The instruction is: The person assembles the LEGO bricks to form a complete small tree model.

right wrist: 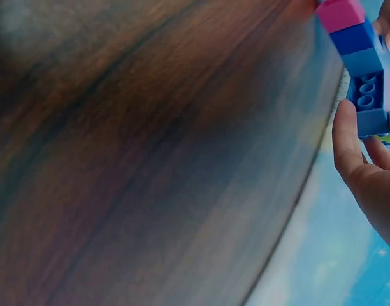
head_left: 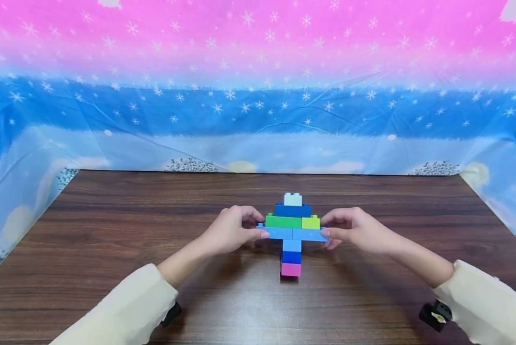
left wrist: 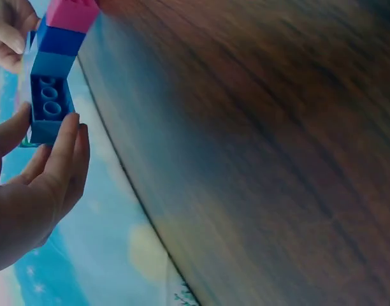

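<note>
A toy building-brick structure (head_left: 283, 221) stands upright between the two hands in the head view. Its white brick (head_left: 292, 199) tops a dark blue one (head_left: 292, 211), over a green brick (head_left: 283, 222) beside a lime one (head_left: 311, 223). Two light blue bricks (head_left: 279, 233) form the widest layer. Below runs a narrow stem, light blue, blue, then a pink brick (head_left: 291, 270) at the bottom. My left hand (head_left: 234, 229) pinches the wide layer's left end, thumb in front. At its right end, my right hand (head_left: 361, 231) pinches likewise. Both wrist views show hollow undersides of the wide layer (left wrist: 50, 102).
The dark wood-grain tabletop (head_left: 111, 215) spreads around the structure. A pink and blue snowflake cloth (head_left: 258, 105) hangs along its back edge and both sides. Black devices (head_left: 435, 316) sit at both wrists below the cream sleeves (head_left: 486, 297).
</note>
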Action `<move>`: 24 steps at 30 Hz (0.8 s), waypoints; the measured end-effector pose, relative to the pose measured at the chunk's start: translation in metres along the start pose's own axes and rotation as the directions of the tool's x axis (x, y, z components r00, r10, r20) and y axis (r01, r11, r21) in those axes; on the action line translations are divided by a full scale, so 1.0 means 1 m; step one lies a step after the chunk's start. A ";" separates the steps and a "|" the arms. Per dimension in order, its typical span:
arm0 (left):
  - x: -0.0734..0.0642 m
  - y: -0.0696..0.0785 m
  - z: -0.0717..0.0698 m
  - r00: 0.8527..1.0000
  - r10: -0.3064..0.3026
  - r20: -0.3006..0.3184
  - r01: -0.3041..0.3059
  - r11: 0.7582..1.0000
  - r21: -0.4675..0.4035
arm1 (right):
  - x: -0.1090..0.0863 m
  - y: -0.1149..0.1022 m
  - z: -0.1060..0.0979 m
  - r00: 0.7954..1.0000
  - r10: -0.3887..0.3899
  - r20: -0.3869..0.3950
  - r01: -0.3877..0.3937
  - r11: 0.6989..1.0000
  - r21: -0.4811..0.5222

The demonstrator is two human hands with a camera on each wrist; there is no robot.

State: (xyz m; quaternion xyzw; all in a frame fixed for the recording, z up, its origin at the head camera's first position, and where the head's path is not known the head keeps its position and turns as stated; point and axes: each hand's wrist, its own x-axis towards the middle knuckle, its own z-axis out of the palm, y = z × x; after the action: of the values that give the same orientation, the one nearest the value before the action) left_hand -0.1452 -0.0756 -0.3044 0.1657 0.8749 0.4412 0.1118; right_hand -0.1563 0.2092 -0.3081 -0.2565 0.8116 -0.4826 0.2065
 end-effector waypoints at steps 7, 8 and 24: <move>0.005 -0.008 0.001 0.993 -0.092 0.071 0.097 0.993 -0.068 | 0.014 0.008 0.004 0.996 0.078 0.043 -0.081 0.992 0.094; 0.005 -0.009 0.001 0.992 -0.098 0.078 0.103 0.992 -0.067 | 0.014 0.009 0.005 0.995 0.086 0.047 -0.090 0.991 0.096; 0.008 -0.028 -0.010 0.997 -0.020 0.068 0.009 0.986 0.166 | 0.006 0.023 -0.007 0.991 0.093 -0.096 -0.100 0.992 -0.073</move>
State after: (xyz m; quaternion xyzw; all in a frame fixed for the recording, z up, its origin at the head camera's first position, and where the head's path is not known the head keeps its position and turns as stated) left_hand -0.1614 -0.0948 -0.3217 0.1833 0.9052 0.3603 0.1313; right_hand -0.1703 0.2191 -0.3255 -0.2020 0.8500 -0.4514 0.1816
